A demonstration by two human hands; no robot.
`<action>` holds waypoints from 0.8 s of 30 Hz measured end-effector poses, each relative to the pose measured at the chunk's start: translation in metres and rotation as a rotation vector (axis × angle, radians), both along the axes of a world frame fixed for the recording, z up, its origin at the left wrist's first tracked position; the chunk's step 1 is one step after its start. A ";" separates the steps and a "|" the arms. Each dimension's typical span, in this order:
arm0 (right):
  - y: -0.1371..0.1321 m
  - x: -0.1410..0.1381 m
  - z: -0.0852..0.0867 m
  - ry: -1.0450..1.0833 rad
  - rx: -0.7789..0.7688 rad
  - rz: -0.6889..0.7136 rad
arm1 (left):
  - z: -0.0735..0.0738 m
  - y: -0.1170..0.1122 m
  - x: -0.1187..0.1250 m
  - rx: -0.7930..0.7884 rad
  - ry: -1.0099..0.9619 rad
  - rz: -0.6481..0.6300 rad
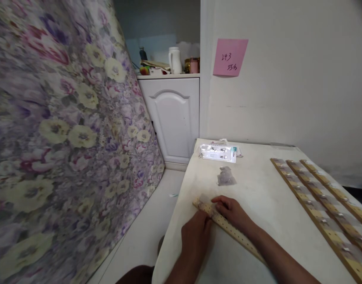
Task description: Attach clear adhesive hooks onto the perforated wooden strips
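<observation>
- where is the piece in hand?
- the long, narrow, pale yellow, wooden-looking strip with dark holes (228,227) lies aslant between the hands, on or just above the white-topped bench (252,169). the right forearm hides its near end.
- and the grip?
- the left hand (195,232) has its fingers curled in against the strip's left edge. the right hand (231,211) has thumb and fingers drawn close together by the opposite edge. i can't tell if either is pinching anything; the fingertips are too small and partly hidden.
- how would it handle?
- light and stiff, i'd judge, not slippery. the long edges look the best hold. the thin, clear plastic piece (205,200) at the far end looks flimsy, so i'd keep pressure off that.
- what's around it?
- beyond the far end, a small, crumpled, greyish see-through bag (226,176), then a flat, clear plastic and white card pack (218,152). well off to the right, three long yellow boards with brown edges (315,213) carry clear film and small shiny bits.
- edges?
- the bench's left edge runs near the far end and the left hand, so little leeway there. more bench top shows rightward, between the strip and those boards.
</observation>
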State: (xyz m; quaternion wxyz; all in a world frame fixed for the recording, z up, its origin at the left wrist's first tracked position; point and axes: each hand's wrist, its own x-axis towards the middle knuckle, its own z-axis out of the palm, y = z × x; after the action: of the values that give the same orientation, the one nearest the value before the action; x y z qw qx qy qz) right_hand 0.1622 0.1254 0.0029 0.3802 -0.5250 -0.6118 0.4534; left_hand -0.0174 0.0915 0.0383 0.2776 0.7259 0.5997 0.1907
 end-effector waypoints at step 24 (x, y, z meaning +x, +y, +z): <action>-0.001 0.001 0.001 -0.043 0.014 0.001 | -0.003 0.001 0.006 0.026 -0.011 -0.022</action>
State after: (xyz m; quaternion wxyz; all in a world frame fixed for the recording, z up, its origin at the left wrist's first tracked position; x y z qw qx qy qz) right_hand 0.1635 0.1246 0.0041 0.3703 -0.5319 -0.6230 0.4379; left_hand -0.0115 0.0921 0.0353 0.2736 0.7348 0.5878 0.1992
